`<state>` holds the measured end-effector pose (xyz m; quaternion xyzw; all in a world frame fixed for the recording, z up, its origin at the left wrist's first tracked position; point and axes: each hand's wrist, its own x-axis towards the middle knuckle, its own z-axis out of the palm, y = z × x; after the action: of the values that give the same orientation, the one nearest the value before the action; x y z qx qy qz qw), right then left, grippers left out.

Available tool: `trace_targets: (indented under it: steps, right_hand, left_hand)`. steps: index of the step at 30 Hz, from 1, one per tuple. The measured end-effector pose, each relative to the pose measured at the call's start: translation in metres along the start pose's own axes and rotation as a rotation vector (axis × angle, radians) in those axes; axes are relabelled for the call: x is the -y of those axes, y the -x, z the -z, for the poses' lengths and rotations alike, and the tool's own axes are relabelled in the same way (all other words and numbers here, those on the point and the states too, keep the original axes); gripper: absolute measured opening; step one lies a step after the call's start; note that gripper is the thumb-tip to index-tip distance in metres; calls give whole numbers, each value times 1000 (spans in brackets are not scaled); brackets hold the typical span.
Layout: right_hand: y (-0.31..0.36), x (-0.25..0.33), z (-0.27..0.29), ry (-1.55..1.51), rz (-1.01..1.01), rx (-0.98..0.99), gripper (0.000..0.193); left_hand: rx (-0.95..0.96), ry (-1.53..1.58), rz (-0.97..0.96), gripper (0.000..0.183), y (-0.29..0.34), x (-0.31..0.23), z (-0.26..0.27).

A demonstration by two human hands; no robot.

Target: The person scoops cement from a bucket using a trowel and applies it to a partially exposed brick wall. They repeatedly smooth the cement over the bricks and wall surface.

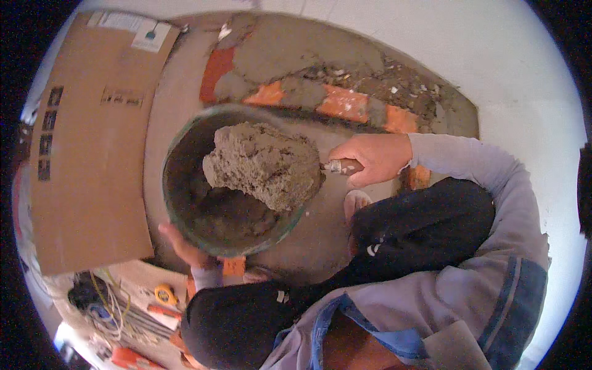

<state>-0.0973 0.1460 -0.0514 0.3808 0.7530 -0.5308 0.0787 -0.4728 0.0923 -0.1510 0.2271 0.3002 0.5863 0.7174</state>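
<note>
My right hand (370, 157) grips the wooden handle of a trowel (342, 166), whose blade is buried under a big lump of grey-brown mortar (265, 163). The lump hangs over a round green pan (179, 142) that holds more wet mortar at its bottom. My left hand (182, 246) holds the pan's near rim from below, fingers curled under the edge. My knees in dark trousers sit just below and right of the pan.
A flat cardboard sheet (92, 142) lies at the left. Behind the pan runs a patch of orange bricks and rough mortar (333, 98) against a white wall (493, 55). A yellow tape measure (165, 295), cables and tools lie at the lower left.
</note>
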Motion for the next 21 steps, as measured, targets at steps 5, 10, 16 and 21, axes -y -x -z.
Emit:
trace_targets:
  steps: [5,10,16,21]
  right_hand:
    - [44,-43,30,128,-42,-317,29]
    - [46,-106,61,524,-336,-650,27]
    - [55,-170,39,761,-504,-1101,23]
    - [65,-142,30,58,-554,-995,25]
  left_hand:
    - [-535,-39,51,76,16,5,17]
    - [-544,-250,2,75,32,0,51]
    - [-525,-370,39,77,30,10,70]
    - [-560,-331,27,77,33,5,56]
